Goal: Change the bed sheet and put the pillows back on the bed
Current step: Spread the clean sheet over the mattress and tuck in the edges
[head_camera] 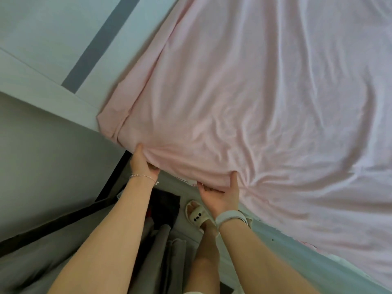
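Observation:
A pale pink bed sheet [244,102] covers the mattress and fills the upper right of the view, wrinkled toward the near edge. My left hand [142,164] grips the sheet's edge close to the mattress corner, thumb on top and fingers curled beneath. My right hand [220,196] holds the same edge a little further right, thumb up on the fabric and fingers tucked under it. Folds radiate from both grips. A folded flap of sheet [112,119] sticks out at the corner. No pillows are in view.
A white headboard or wall panel [42,85] with a grey stripe [99,43] runs along the left of the bed. Below are the floor, a dark frame [53,225], grey fabric [165,262] and my foot in a cream slipper [196,215].

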Available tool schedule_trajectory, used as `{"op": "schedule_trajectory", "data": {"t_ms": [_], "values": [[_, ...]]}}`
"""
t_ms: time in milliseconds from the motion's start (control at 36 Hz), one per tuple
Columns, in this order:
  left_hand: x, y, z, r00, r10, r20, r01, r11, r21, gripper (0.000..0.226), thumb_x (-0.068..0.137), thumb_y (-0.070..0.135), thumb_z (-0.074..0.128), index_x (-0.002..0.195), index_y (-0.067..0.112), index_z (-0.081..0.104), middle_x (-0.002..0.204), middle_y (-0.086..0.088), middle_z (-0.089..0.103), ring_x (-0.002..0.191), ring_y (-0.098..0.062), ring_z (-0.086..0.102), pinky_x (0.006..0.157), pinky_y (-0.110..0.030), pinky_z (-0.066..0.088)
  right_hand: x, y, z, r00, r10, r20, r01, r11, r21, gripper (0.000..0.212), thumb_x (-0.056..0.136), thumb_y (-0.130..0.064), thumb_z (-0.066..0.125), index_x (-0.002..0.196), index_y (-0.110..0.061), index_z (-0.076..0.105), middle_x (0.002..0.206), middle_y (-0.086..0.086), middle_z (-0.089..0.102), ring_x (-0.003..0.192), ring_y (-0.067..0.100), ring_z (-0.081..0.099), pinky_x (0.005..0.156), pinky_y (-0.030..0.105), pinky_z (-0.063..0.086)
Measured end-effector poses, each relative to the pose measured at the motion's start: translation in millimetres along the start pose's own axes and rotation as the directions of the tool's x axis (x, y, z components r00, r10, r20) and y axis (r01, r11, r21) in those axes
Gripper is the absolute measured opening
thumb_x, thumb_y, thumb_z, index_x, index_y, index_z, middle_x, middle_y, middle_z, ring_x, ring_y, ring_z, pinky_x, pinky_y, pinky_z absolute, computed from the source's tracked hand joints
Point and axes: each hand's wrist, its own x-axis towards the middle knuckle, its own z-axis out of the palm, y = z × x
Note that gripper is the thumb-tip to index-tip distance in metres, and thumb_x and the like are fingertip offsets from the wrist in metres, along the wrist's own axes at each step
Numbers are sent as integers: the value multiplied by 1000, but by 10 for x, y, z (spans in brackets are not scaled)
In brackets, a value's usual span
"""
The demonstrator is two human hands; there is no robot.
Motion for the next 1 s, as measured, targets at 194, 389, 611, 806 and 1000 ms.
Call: {"op": "schedule_trajectory", "data": {"t_ms": [194, 389, 611, 806, 1000], "values": [[-119, 202, 169, 963, 26, 268, -30, 999, 11, 43, 92, 48, 47, 124, 21, 57, 119, -2, 66, 110, -22, 62, 82, -37, 52, 141, 307, 420, 979, 40, 199, -73, 985, 157, 73, 65, -53, 76, 124, -13, 59, 116, 13, 66, 112, 32, 59, 96, 48, 46], [-88, 329, 549, 955, 76, 288, -67, 997, -42, 44, 95, 55, 34, 112, 24, 62, 108, 1, 71, 104, -19, 65, 88, -34, 52, 76, 224, 561, 913, 63, 404, -113, 988, 102, 86, 56, -53, 82, 128, -14, 56, 124, 12, 61, 119, 32, 53, 100, 47, 43], [282, 314, -148, 996, -35, -88, 36, 999, 17, 39, 89, 42, 44, 120, 25, 61, 119, -2, 65, 111, -28, 59, 85, -43, 54, 83, 28, 304, 964, 60, -259, -232, 665, -710, 66, 93, -57, 40, 135, -6, 41, 140, 14, 44, 133, 30, 36, 112, 46, 27], [-53, 351, -117, 987, 67, -149, -51, 993, 109, 28, 88, 41, 52, 106, 23, 62, 108, -1, 64, 98, -19, 60, 80, -33, 52, -18, -184, 275, 974, -192, 120, -1, -533, -846, 38, 98, -36, 33, 75, -10, 48, 65, 1, 48, 64, 17, 44, 59, 28, 34], [-408, -117, 79, 963, -212, 169, 175, 962, 208, 33, 90, 43, 54, 113, 21, 60, 114, -5, 65, 106, -24, 59, 94, -43, 47, -182, -198, 171, 793, -256, 553, 62, -868, -492, 29, 94, -34, 43, 77, -14, 55, 74, 1, 63, 64, 16, 57, 55, 27, 44]]}}
